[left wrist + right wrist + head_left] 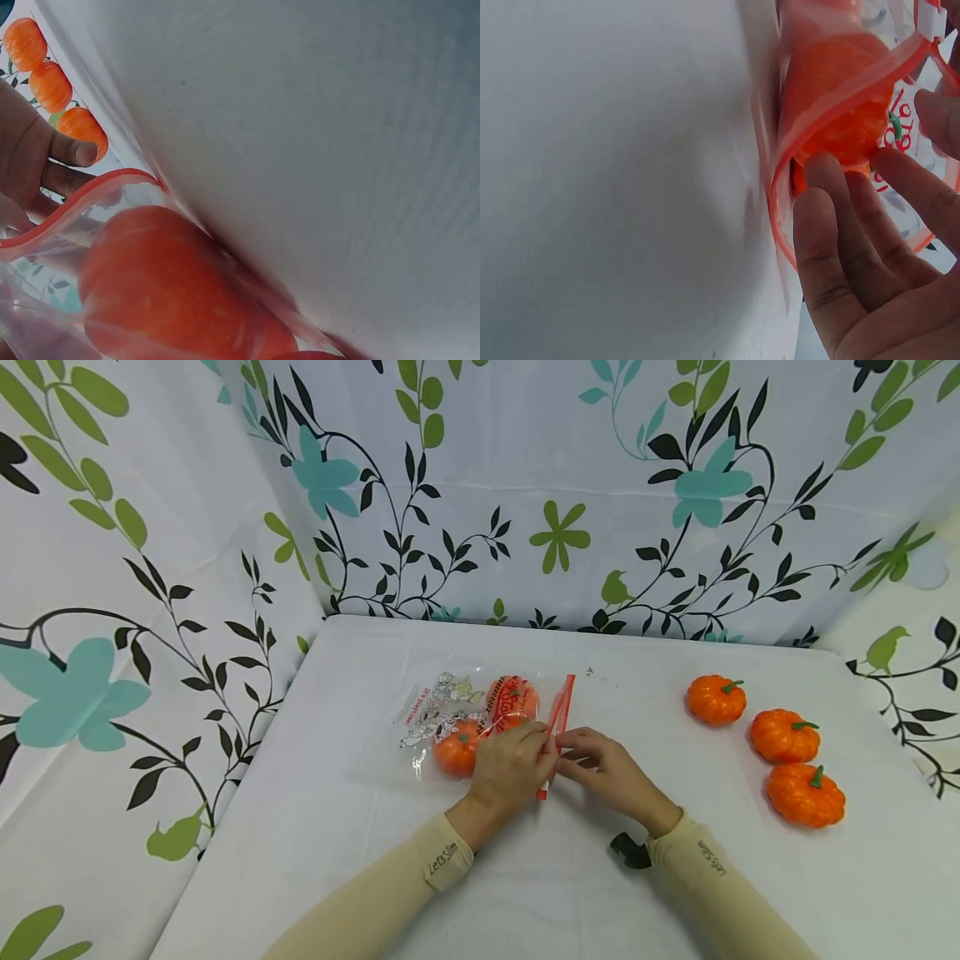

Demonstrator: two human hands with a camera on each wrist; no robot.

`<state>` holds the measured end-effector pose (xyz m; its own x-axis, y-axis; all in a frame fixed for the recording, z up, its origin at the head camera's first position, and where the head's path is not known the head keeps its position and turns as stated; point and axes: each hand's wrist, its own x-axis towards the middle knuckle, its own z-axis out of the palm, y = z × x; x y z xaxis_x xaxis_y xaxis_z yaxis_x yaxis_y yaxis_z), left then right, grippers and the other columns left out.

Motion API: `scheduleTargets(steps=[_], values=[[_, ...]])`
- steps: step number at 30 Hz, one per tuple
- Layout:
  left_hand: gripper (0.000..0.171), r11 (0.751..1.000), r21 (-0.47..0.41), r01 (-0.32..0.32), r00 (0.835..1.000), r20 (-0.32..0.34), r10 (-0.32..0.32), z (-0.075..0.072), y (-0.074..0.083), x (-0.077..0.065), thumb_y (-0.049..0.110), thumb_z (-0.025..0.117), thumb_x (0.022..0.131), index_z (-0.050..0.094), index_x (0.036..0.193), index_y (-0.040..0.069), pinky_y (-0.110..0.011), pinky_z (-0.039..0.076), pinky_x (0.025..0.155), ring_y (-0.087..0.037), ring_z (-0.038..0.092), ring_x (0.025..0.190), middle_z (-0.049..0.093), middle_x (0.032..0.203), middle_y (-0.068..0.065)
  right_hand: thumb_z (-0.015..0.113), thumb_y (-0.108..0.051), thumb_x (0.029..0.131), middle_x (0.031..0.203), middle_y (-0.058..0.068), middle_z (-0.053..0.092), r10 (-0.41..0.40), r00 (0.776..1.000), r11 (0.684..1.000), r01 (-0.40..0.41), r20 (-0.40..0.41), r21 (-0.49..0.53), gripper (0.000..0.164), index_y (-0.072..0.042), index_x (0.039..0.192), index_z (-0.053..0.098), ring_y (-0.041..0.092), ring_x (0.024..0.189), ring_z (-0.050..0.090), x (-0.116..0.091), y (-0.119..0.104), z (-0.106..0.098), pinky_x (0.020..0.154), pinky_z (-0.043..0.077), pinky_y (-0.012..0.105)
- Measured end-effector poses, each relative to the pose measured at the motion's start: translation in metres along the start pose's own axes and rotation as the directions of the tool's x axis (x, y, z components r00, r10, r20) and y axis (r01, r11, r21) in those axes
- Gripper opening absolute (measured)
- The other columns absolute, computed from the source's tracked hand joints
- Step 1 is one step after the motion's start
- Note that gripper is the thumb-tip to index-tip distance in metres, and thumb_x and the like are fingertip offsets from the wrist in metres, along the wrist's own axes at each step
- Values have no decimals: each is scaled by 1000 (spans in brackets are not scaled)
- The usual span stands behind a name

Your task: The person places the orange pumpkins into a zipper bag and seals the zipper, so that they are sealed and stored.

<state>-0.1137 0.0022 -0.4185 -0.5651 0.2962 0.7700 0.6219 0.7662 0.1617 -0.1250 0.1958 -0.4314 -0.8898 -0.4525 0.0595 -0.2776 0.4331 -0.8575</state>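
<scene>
A clear zip bag [447,697] with red lettering and cartoon print lies on the table, its red zip edge [564,700] facing right. Inside it are small orange toy pumpkins [454,753]. My left hand [508,770] pinches the bag beside the red edge, its fingertips partly hidden. The right hand [611,774] is at the bag's mouth, with loosely bent fingers [816,225] reaching the opening and nothing gripped between them. In the right wrist view the mouth gapes, a pumpkin [840,97] lies just inside, and a white slider [931,20] sits on the zip.
Three more orange pumpkins with green stems, the back one [716,700], the middle one [783,737] and the front one [805,796], stand at the table's right. A black device [630,851] is by the right wrist. Leaf-patterned cloth [480,502] hangs behind the white table [315,827].
</scene>
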Motion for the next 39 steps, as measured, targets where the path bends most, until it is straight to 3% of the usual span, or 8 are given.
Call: scheduleTargets(steps=[5, 9, 15, 19, 23, 27, 34, 39], values=[[5, 1000, 0, 7, 1000, 1, -7, 0, 0, 1, 10, 76, 82, 78, 83, 5, -26, 59, 62, -13, 73, 75, 76, 89, -2, 72, -19, 95, 126, 2, 66, -26, 999, 1000, 26, 41, 2, 37, -12, 131, 67, 24, 106, 67, 1, -1, 3, 89, 56, 40], [5, 1000, -9, 20, 1000, 18, -20, -1, 0, 1, 10, 76, 83, 78, 83, 6, -26, 59, 61, -13, 74, 76, 76, 90, -2, 73, -21, 94, 125, 1, 68, -21, 999, 1000, 22, 28, -20, 37, -14, 130, 67, 22, 106, 68, 0, -2, 1, 89, 56, 41], [4, 1000, -18, 12, 1000, 6, -12, 0, -1, 1, 9, 80, 80, 76, 80, 7, -25, 58, 60, -13, 73, 73, 76, 88, -2, 75, -24, 93, 121, 1, 69, -18, 996, 997, 12, -87, -71, 36, -12, 125, 70, 18, 103, 68, -3, -2, -12, 88, 56, 46], [7, 1000, -14, 9, 1000, -5, -9, 1, -1, 1, 8, 83, 77, 76, 80, 7, -25, 58, 60, -13, 73, 72, 76, 88, -1, 79, -25, 89, 123, 5, 68, -36, 974, 978, -12, -224, -210, 42, -11, 128, 68, 22, 105, 67, -4, 1, -25, 88, 56, 49], [5, 1000, -14, 11, 1000, -10, -11, 2, -1, 0, 8, 81, 78, 76, 78, 8, -24, 58, 59, -12, 72, 71, 76, 87, 0, 82, -27, 86, 134, 12, 60, -63, 920, 922, -95, -387, -375, 59, -9, 137, 61, 33, 116, 60, -4, 8, -40, 94, 51, 56], [4, 1000, -22, 13, 1000, -13, -13, 3, -2, -1, 8, 80, 79, 76, 78, 8, -24, 57, 58, -12, 72, 70, 76, 86, 0, 85, -30, 82, 147, 19, 46, -68, 840, 886, -197, -539, -420, 82, -8, 150, 46, 41, 131, 46, -3, 16, -57, 106, 39, 62], [7, 1000, -25, 10, 1000, -22, -11, 3, -1, -1, 9, 83, 76, 77, 78, 8, -24, 57, 57, -12, 72, 68, 76, 85, 0, 84, -41, 81, 165, 14, 14, 80, 699, 891, -370, -710, -264, 112, -16, 163, 12, 34, 150, 18, -6, 26, -85, 117, 23, 59], [7, 1000, -19, 15, 1000, -20, -15, 3, -1, -1, 9, 83, 76, 77, 78, 7, -23, 58, 59, -12, 72, 69, 76, 86, -1, 79, -49, 83, 167, 11, 2, 191, 644, 882, -443, -741, -158, 117, -18, 163, 0, 30, 153, 7, -7, 34, -102, 119, 20, 56]])
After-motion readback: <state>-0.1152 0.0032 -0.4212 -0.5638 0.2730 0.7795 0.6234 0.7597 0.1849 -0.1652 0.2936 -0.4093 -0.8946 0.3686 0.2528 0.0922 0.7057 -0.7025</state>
